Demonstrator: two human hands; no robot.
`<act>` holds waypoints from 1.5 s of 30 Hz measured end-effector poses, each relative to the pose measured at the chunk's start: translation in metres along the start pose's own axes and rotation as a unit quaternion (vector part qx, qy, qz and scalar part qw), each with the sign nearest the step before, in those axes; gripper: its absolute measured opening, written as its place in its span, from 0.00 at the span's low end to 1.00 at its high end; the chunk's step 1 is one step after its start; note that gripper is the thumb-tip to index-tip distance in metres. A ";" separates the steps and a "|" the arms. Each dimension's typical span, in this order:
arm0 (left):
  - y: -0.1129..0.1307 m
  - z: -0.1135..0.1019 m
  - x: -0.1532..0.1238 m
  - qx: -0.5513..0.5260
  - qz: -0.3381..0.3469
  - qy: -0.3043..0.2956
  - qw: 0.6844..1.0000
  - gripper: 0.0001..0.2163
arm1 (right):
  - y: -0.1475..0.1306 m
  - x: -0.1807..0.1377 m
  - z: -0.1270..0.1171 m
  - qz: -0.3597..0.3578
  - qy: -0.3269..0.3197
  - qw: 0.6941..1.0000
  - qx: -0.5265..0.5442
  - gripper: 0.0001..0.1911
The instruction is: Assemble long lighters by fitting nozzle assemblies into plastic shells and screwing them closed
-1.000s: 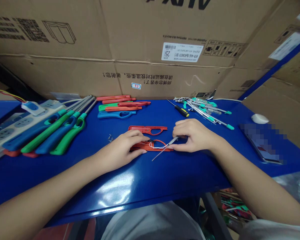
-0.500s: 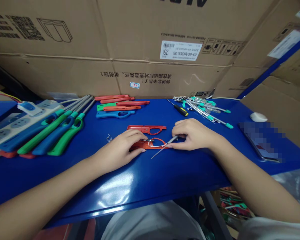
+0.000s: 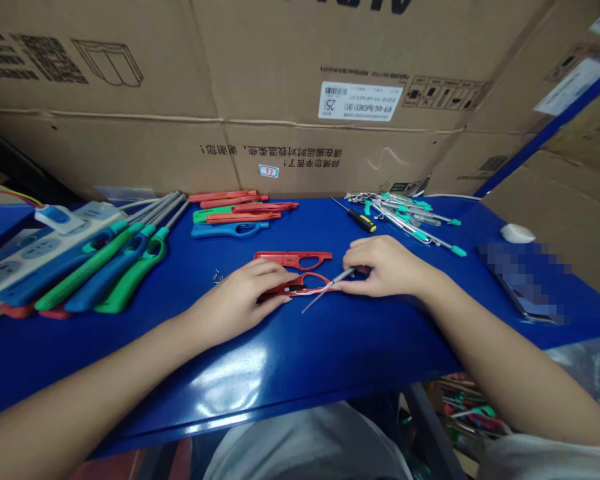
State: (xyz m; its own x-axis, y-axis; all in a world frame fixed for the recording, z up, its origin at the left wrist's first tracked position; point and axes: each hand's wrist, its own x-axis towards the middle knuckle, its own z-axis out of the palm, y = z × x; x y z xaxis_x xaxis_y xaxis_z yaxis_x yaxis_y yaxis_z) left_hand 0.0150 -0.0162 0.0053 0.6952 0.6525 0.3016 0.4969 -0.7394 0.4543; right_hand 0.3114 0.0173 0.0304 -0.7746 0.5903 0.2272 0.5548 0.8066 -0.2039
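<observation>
My left hand [image 3: 250, 291] is closed around an orange-red lighter handle half [image 3: 321, 277], which lies on the table with its looped grip to the right. Inside it show a small black part [image 3: 296, 288] and a white wire [image 3: 310, 291]; my fingers hide the rest. My right hand [image 3: 377, 267] grips a slim grey tool with a thin metal shaft [image 3: 343, 274], angled down-left past the handle loop. Its tip is near the handle's front edge; I cannot tell its kind. Just behind lies another red handle half [image 3: 295, 259].
Finished-looking lighters [image 3: 95, 267] lean on a power strip [image 3: 40, 247] at left. Loose handle halves [image 3: 245, 213] lie behind. A black-yellow screwdriver [image 3: 362, 220] and metal tubes with green tips [image 3: 410, 217] are back right. Small screws [image 3: 217, 275] lie left; a phone [image 3: 520, 283] lies right.
The small part and white wire inside the handle half have shifted lower, and the black part now shows. Both hands have stayed almost in place.
</observation>
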 end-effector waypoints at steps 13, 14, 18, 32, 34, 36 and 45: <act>-0.004 0.001 -0.001 -0.033 -0.025 0.012 0.999 0.20 | 0.002 0.002 0.002 -0.007 0.170 0.985 -0.014 0.22; -0.004 0.001 -0.001 -0.042 -0.028 0.012 0.999 0.21 | 0.002 0.002 0.002 -0.012 0.167 0.986 -0.012 0.22; -0.005 0.002 -0.001 -0.066 -0.036 0.015 0.997 0.21 | 0.002 0.001 0.002 -0.028 0.138 0.990 -0.020 0.22; -0.005 0.000 0.000 -0.058 -0.035 -0.007 0.998 0.19 | 0.002 0.001 -0.001 -0.018 0.123 0.992 -0.022 0.23; -0.005 0.000 0.000 -0.058 -0.035 -0.009 0.998 0.20 | 0.003 0.001 0.000 -0.017 0.124 0.992 -0.020 0.23; -0.004 0.000 0.000 -0.060 -0.034 -0.011 0.998 0.20 | 0.003 0.001 0.001 -0.016 0.124 0.992 -0.020 0.23; -0.005 -0.002 0.001 -0.064 -0.033 -0.018 0.997 0.20 | 0.005 0.001 0.002 -0.021 0.139 0.990 -0.015 0.23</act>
State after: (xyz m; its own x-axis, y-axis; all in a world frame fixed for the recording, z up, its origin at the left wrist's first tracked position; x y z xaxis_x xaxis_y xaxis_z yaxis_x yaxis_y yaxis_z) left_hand 0.0122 -0.0121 0.0047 0.6831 0.6905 0.2377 0.4735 -0.6666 0.5757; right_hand 0.3123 0.0217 0.0276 -0.6863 0.5388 0.4885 0.5355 0.8289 -0.1619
